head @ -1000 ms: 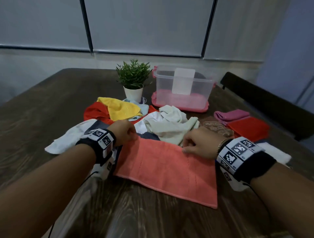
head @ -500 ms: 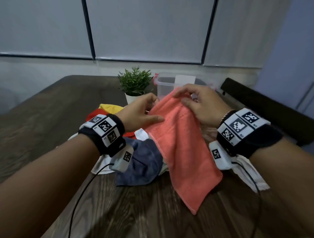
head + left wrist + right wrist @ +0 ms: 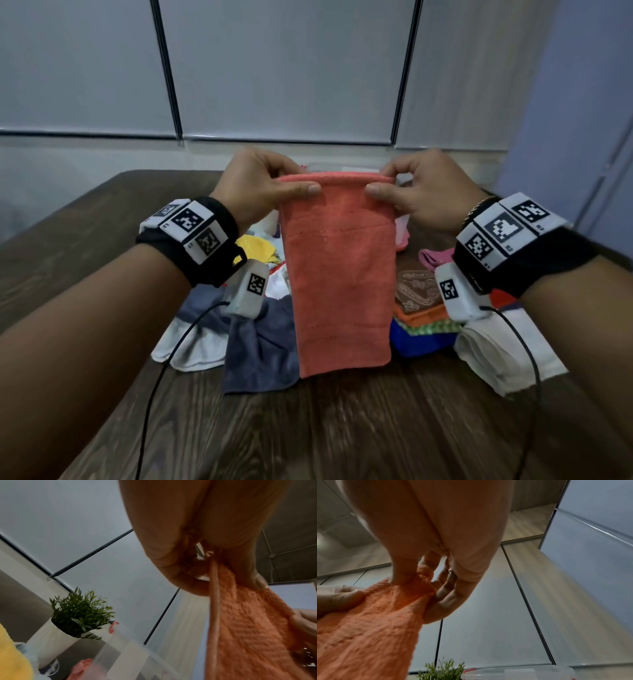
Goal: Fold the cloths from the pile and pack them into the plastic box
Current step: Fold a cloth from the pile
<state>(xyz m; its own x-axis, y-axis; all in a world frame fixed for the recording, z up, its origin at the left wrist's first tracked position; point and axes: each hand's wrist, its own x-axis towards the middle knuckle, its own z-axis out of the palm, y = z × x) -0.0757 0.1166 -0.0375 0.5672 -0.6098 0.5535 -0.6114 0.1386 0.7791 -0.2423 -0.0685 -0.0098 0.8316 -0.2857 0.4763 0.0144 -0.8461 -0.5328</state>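
Observation:
A coral-orange cloth [image 3: 339,274] hangs upright in the air in front of me, folded over along its top edge. My left hand [image 3: 274,186] pinches its top left corner and my right hand [image 3: 404,188] pinches the top right corner. The left wrist view shows the cloth [image 3: 248,628] gripped between thumb and fingers, and the right wrist view shows the same cloth [image 3: 368,622] pinched. The pile of cloths [image 3: 260,339] lies on the table beneath. The clear plastic box [image 3: 120,653] with pink handles stands behind, mostly hidden by the cloth in the head view.
A small potted plant [image 3: 77,612] in a white pot stands left of the box. On the dark wooden table [image 3: 308,428] lie a grey cloth [image 3: 260,349], white cloths [image 3: 507,353], a yellow cloth [image 3: 253,246], a pink cloth [image 3: 436,257] and a blue stack [image 3: 421,337].
The coral cloth lay flat on the table a second ago. Both hands lifted it and now hold it stretched by its top corners, hanging straight down.

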